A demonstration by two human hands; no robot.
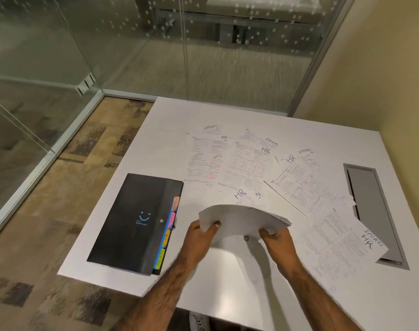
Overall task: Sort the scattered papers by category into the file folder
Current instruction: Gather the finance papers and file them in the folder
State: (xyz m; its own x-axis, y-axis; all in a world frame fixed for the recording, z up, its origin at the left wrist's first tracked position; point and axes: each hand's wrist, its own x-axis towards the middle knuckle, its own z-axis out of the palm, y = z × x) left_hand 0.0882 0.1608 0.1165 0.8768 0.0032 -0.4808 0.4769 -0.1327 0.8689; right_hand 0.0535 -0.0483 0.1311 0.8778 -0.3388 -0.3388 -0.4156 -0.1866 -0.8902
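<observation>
Head view: near the lower middle of the frame both hands hold one bowed bundle of sheets [244,218] above the white table [227,278]. The left hand [201,237] pinches the bundle's left end with the thumb on top. The right hand [277,244] has its fingers curled round the right end. The black file folder [132,218] lies closed at centre left, apart from the hands and near the table's left edge. Coloured tabs [166,237] stick out along its right side; SPORTS, HR and ADMIN can be read, while the pink one is too blurred. The scattered papers [246,163] lie flat and overlapping across the middle and right of the frame, handwritten HR or SPORTS at their corners. One sheet marked HR [241,195] lies just above the held bundle. Another, marked both SPORTS and HR [342,244], lies at the lower right, its corner over a grey hatch [368,206] set into the table. Glass walls [132,44] fill the upper part of the frame.
</observation>
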